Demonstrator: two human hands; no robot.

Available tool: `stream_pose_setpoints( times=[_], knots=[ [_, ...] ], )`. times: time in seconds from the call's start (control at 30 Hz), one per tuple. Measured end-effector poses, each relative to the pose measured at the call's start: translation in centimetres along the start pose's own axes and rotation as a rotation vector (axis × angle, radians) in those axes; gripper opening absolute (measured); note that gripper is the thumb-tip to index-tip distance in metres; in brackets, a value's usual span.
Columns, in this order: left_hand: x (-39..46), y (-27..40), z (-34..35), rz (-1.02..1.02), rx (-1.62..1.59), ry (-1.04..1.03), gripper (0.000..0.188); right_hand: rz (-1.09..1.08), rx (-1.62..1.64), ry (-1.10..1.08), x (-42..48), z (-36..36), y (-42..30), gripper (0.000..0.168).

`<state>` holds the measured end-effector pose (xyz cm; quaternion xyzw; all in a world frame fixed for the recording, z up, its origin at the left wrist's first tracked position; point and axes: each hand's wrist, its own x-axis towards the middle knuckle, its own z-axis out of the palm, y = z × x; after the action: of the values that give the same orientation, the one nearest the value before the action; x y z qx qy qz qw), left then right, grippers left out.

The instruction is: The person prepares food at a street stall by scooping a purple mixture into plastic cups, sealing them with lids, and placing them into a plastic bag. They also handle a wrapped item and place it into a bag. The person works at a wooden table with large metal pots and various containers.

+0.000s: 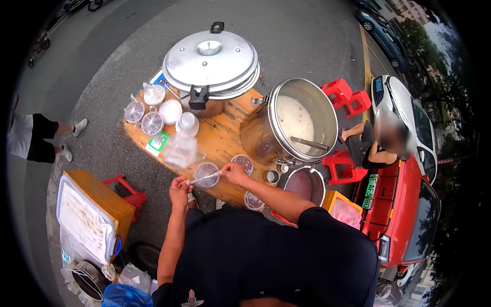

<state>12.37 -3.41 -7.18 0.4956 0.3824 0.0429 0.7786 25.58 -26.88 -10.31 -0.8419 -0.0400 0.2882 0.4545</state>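
A thin whitish strip, perhaps a plastic tie or bag edge, is stretched between my left hand (181,188) and my right hand (234,173), each pinching one end. Directly behind it, at the near edge of the wooden table (218,130), is a round clear plastic container (206,175). Clear plastic bags (180,149) lie beyond my left hand, beside stacked white tubs (187,123) and several bagged round containers (152,123). Near my right hand sits a lidded container (242,164) with dark contents. A tall steel pot (295,119) of pale porridge-like food holds a metal ladle handle (310,143).
A large lidded metal pot (211,65) stands at the table's far side. Small metal cups (272,176) and a pot of dark reddish food (305,187) are at right, near red plastic stools (344,167) and a seated person. Another person stands at left, beyond a covered box (86,218).
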Motion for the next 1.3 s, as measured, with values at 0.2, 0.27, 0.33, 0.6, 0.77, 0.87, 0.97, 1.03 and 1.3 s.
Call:
stream_pose_setpoints(
  times=[0.2, 0.27, 0.33, 0.6, 0.77, 0.87, 0.97, 1.03, 1.3],
  knots=[
    [1.6, -1.3, -1.5, -0.083, -0.038, 0.103, 0.015, 0.063, -0.408, 0.080, 0.4, 0.1, -0.7, 0.029],
    [1.8, -1.6, -1.7, -0.111, -0.044, 0.143, 0.014, 0.048, -0.456, 0.054, -0.1, -0.2, -1.9, 0.028],
    [2.5, -2.4, -1.4, -0.114, -0.072, 0.158, 0.013, 0.016, -0.536, 0.057, 0.0, -0.9, -2.8, 0.028],
    [3.9, -3.5, -0.6, -0.159, -0.122, 0.258, 0.013, 0.005, -0.603, 0.077, 1.2, -1.8, -2.2, 0.023],
    [3.6, -2.6, 0.0, -0.081, -0.107, 0.249, 0.015, 0.019, -0.552, 0.088, 1.8, -1.8, -0.4, 0.023],
    [2.6, -1.2, 0.3, -0.022, -0.135, 0.192, 0.017, 0.064, -0.523, 0.079, 1.8, -2.1, -0.6, 0.026],
    [3.1, -2.6, -0.4, -0.058, -0.137, 0.235, 0.013, 0.115, -0.592, 0.034, 1.3, -1.8, -2.3, 0.019],
    [4.3, -3.1, 0.0, -0.093, -0.145, 0.245, 0.013, 0.094, -0.569, 0.048, 1.7, -1.8, -1.4, 0.021],
    [3.7, -0.4, 2.9, 0.248, 0.045, -0.045, 0.008, -0.031, 0.150, -0.098, 2.2, -1.7, -2.8, 0.010]
  ],
)
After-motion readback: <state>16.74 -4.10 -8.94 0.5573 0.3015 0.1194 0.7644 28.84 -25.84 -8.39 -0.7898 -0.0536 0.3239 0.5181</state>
